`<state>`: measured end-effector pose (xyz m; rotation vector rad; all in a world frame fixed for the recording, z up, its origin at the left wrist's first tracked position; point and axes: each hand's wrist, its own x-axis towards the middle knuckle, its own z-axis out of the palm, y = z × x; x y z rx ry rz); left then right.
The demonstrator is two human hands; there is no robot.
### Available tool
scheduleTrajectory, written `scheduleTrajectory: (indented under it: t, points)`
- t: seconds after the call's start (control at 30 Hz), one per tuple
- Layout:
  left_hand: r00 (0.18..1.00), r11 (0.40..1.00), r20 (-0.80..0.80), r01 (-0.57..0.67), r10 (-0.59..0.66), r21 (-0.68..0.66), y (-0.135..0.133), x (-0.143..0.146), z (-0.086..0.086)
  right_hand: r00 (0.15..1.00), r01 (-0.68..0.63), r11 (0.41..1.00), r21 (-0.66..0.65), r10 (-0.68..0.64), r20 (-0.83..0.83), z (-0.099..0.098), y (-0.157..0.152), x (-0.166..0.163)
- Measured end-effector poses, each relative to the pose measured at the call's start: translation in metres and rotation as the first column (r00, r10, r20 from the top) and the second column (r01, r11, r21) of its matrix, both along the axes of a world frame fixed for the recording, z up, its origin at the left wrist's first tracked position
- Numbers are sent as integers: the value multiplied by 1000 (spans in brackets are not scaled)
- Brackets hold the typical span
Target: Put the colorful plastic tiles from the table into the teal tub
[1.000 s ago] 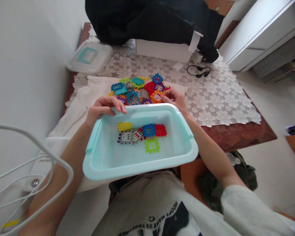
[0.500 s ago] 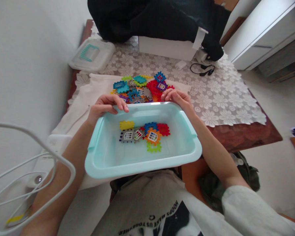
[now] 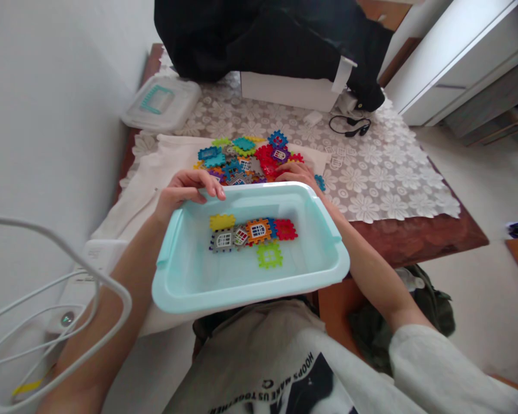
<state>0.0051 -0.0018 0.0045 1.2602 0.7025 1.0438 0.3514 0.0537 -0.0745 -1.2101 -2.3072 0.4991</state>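
A light turquoise plastic tub stands tilted in front of me. On its floor lie a yellow piece, grey window pieces, an orange window piece, a red piece and a green piece, with blue partly hidden under the orange. My left hand is closed over the far left rim. Just beyond the far right rim, my right hand reaches with fingers stretched to the heap of toothed building pieces; the rim hides part of it.
A lace-patterned cloth and a cream cloth cover the wooden table. At the back are a clear lid, a black cloth over a white box, and a black headset. A white cable loops at the left.
The orange window piece in the tub has shifted left and up, off the green piece. My right hand has moved slightly left and lower at the heap; a blue piece shows beside its wrist.
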Motion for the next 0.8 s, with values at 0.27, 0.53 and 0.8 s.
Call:
scheduleTrajectory:
  t: [0.27, 0.53, 0.8]
  points:
    - [999, 1000, -29, -21, 21, 12, 1, -2, -3, 994, -11, 1000, 19, 13, -107, -6, -3, -4]
    - [998, 999, -31, -45, 45, 0, 2, -1, -2, 987, -27, 999, -47, 19, -162, -13, 6, -2]
    - [998, 999, -40, -41, 42, 7, 0, 0, -1, 991, -31, 996, -85, 20, -130, -18, 10, -5]
